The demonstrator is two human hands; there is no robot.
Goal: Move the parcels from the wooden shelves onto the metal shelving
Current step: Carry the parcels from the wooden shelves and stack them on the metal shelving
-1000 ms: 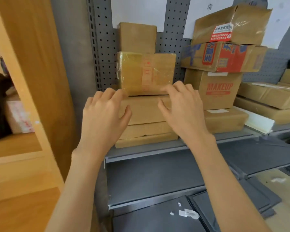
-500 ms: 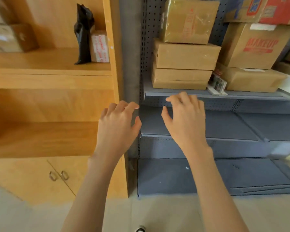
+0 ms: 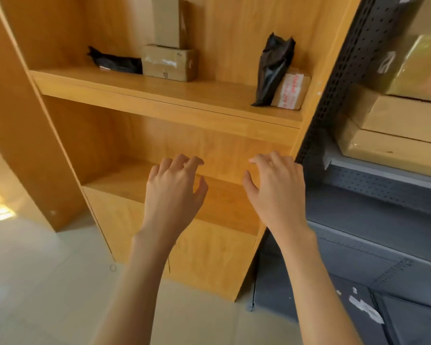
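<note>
Both hands, left (image 3: 173, 188) and right (image 3: 275, 186), are hovering empty, fingers loose, while the small tape-sealed brown cardboard parcel (image 3: 290, 89) is sitting up-right on the wooden shelf (image 3: 144, 89), nearer my right.

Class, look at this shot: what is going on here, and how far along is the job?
A person is shifting parcels from a wooden shelf unit to metal shelving on its right. Both the left hand and the right hand are empty, fingers loosely spread, held out in front of the wooden unit. Its upper shelf carries two stacked cardboard boxes, a flat black bag, an upright black bag and a small taped box. Boxes already sit stacked on the metal shelving.
</note>
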